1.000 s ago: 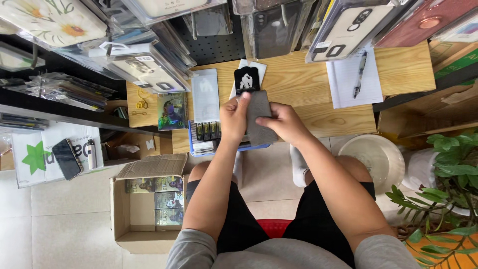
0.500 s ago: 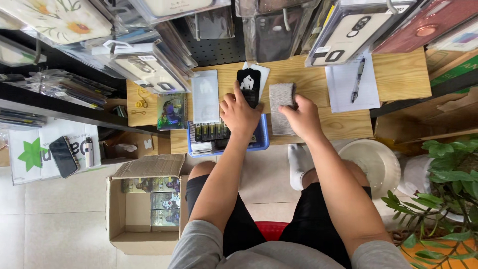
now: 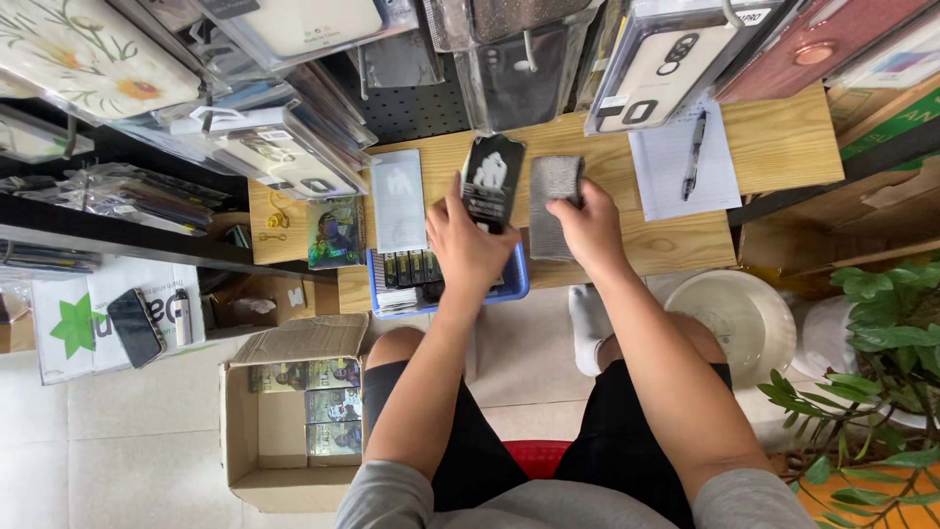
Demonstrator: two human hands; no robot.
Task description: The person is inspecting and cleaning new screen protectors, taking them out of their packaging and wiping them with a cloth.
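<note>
My left hand (image 3: 470, 240) grips a flat black pack with a white figure printed on it (image 3: 492, 178), holding it upright over the wooden desk (image 3: 774, 147). My right hand (image 3: 586, 227) rests on a grey glittery sleeve (image 3: 553, 201) that lies flat on the desk just right of the black pack. Under my left wrist stands a blue tray (image 3: 514, 279) filled with several small packs standing on edge.
White paper (image 3: 685, 167) with a pen (image 3: 694, 147) lies at the right of the desk. A white flat pack (image 3: 397, 201) and a picture pack (image 3: 335, 233) lie at the left. Phone cases (image 3: 666, 59) hang above. A cardboard box (image 3: 294, 411), a white basin (image 3: 734, 318) and a plant (image 3: 871, 333) stand on the floor.
The two packs were held together in both hands; now my right hand has moved the grey sleeve to the right and laid it on the desk, while my left hand keeps the black pack.
</note>
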